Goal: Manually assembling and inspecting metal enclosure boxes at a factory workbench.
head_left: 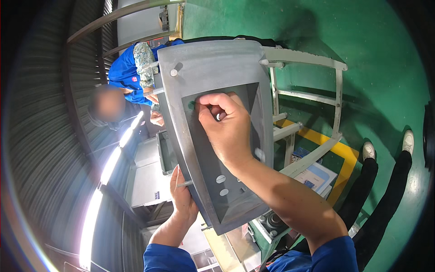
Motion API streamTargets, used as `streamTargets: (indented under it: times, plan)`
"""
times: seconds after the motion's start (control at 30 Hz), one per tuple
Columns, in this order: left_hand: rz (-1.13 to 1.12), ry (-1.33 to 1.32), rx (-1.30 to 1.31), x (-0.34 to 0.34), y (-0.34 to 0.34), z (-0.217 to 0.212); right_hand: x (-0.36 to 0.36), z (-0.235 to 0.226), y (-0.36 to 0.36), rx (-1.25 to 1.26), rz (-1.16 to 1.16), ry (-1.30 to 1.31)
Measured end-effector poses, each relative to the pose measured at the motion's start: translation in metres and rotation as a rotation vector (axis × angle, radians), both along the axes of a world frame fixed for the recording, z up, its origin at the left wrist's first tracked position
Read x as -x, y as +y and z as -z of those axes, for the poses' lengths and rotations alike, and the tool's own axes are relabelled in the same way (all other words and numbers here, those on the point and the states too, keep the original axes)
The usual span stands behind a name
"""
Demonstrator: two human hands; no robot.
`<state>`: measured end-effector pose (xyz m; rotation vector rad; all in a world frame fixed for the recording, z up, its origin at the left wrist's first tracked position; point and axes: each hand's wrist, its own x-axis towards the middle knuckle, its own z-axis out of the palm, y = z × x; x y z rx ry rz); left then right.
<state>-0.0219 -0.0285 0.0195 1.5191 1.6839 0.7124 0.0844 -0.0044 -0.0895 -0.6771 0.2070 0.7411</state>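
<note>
A green floor (371,86) spreads across the right, and a ridged wall (45,149) fills the left. Between them, in the middle, a grey metal box (206,63) sits tilted, its deep recess facing up at the camera. A pale metal frame (312,56) stands just beyond its right side. A co-worker in blue (122,70) is at the box's far left. The right hand (226,120) is inside the recess, curled closed, thumb and forefinger together. The left hand (183,197) touches the box's left side near a short metal peg (185,184); whether it grips I cannot tell. By the right fingertips is a small dark green spot (191,105)
</note>
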Motion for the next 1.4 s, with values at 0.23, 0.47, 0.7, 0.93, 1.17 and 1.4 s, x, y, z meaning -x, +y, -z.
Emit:
streamTargets:
  times: [0.23, 0.47, 0.7, 0.93, 1.17, 1.4]
  plan:
    - [-0.014, -0.021, 0.009, 0.000, 0.001, 0.000, 0.000, 0.002, 0.001, -0.050, -0.001, 0.018]
    - [-0.036, -0.047, 0.009, -0.005, 0.000, 0.002, -0.002, 0.003, 0.001, -0.032, -0.012, 0.014]
    - [-0.003, -0.007, 0.005, -0.002, 0.000, 0.000, -0.007, 0.005, -0.005, -0.035, -0.065, 0.009]
    - [-0.041, -0.039, -0.004, -0.005, -0.001, 0.002, -0.001, 0.012, -0.007, -0.098, -0.011, -0.036]
    - [-0.057, -0.023, -0.023, -0.002, 0.000, 0.002, 0.008, 0.017, -0.009, -0.024, 0.142, -0.323]
    - [-0.050, 0.034, -0.010, -0.003, 0.000, 0.001, 0.013, 0.018, -0.009, 0.249, 0.210, -0.898]
